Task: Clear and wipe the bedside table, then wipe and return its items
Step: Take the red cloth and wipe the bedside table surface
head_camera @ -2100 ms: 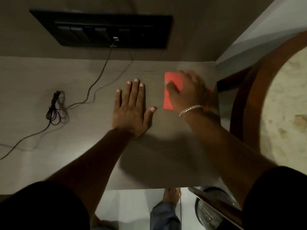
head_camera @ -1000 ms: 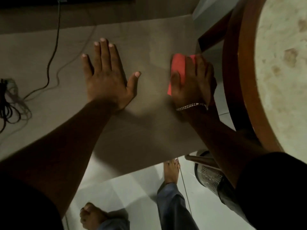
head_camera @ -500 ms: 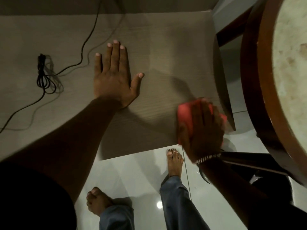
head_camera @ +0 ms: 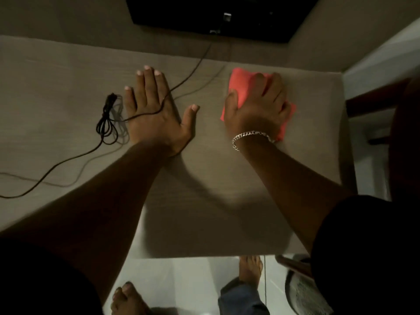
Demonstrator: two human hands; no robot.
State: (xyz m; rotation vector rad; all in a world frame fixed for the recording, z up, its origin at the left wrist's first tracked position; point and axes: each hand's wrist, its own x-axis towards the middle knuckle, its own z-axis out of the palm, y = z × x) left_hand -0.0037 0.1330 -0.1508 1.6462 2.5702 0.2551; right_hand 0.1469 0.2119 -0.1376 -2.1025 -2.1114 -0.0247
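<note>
The bedside table (head_camera: pixel 204 212) has a pale wood-grain top that fills the middle of the view. My right hand (head_camera: pixel 259 110) presses a red cloth (head_camera: pixel 238 87) flat on the far right part of the top. A chain bracelet sits on that wrist. My left hand (head_camera: pixel 156 112) lies flat with fingers spread on the table's middle. A black cable (head_camera: pixel 109 123) crosses over the back of my left hand and ends in a coiled bundle just to its left.
A black switch panel (head_camera: pixel 216 17) on the wall holds the cable's plug. A dark wooden piece of furniture (head_camera: pixel 386 98) stands at the right edge. A mesh bin (head_camera: pixel 304 292) sits on the white floor below the table's near right corner, beside my bare feet.
My right hand has slid the red cloth from the table's near right corner back up to the far right. My left hand stays flat; the cable now lies across it.
</note>
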